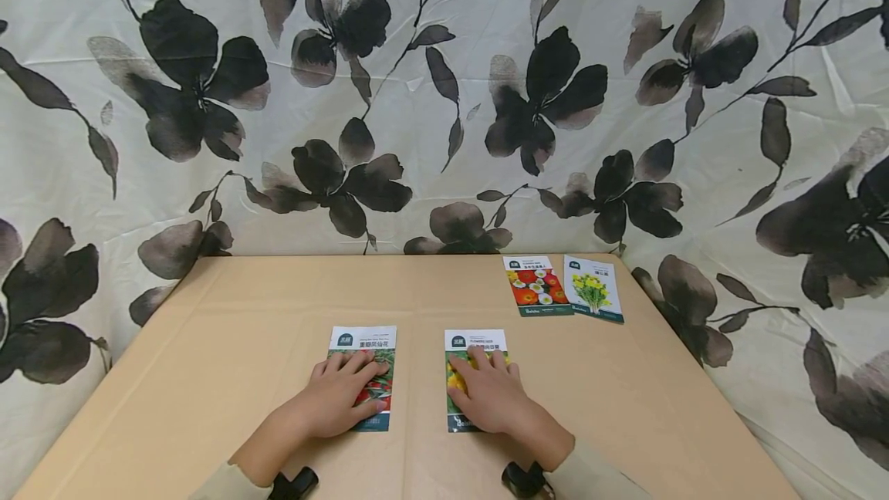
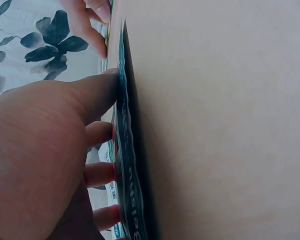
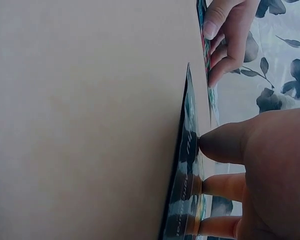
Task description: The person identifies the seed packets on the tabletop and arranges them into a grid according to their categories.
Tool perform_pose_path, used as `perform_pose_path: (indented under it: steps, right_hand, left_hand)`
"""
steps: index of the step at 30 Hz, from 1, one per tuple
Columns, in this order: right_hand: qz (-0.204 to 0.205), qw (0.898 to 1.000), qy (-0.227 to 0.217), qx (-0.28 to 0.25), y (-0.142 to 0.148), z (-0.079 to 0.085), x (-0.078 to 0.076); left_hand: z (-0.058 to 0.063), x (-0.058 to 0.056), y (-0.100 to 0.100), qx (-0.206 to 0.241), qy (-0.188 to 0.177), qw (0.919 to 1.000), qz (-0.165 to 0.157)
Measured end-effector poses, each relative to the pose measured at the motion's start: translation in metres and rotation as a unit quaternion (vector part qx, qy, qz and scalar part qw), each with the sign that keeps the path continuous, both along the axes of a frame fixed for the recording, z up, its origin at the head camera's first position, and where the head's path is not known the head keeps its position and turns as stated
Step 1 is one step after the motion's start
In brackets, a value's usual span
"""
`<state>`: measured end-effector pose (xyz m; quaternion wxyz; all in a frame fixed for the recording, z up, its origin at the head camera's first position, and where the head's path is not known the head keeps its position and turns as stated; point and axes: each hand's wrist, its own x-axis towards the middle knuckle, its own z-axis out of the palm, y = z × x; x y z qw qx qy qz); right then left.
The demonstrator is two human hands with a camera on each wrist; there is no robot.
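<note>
— So, what to watch at the left of the table [image 1: 174,400]?

— Look first at the left hand [image 1: 338,396], resting on the left packet [image 1: 379,386] with fingers spread and thumb down on the print, pinching nothing. Well in from the left edge, and apart from the far edge. Bowed slightly at the near end, judging by the left wrist view.

— Likely to crease there?

— Possibly, if pressed too hard. Could also swivel on the smooth top, given a lopsided push.

— And further right?

— Much the same: see the right hand [image 1: 496,396], likewise spread, touching the right packet [image 1: 456,379] with fingertips and thumb, well apart from the right edge. Might ride up over the left packet if slid across too far.

— And toward the far right corner?

— Note the orange packet [image 1: 536,286], close by the far edge, then the leafy packet [image 1: 593,289], overlapping it just beside the corner. Might go over the far edge if nudged by a long reach. Pull carelessly at one, and risk dragging both.
</note>
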<state>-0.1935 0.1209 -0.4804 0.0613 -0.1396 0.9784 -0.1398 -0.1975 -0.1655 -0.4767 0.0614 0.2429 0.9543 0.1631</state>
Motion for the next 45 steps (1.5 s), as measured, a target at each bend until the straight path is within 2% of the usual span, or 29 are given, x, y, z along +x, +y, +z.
perform_pose_path:
  steps: [23, 45]
  right_hand:
    - [0.002, 1.000, 0.018, 0.015, -0.019, 0.000, -0.003]
    - [0.004, 1.000, 0.021, 0.020, -0.026, 0.004, -0.004]
  left_hand:
    - [0.003, -0.001, 0.002, 0.003, -0.009, 0.9999, 0.005]
    - [0.001, -0.002, 0.001, -0.003, -0.012, 0.9999, 0.005]
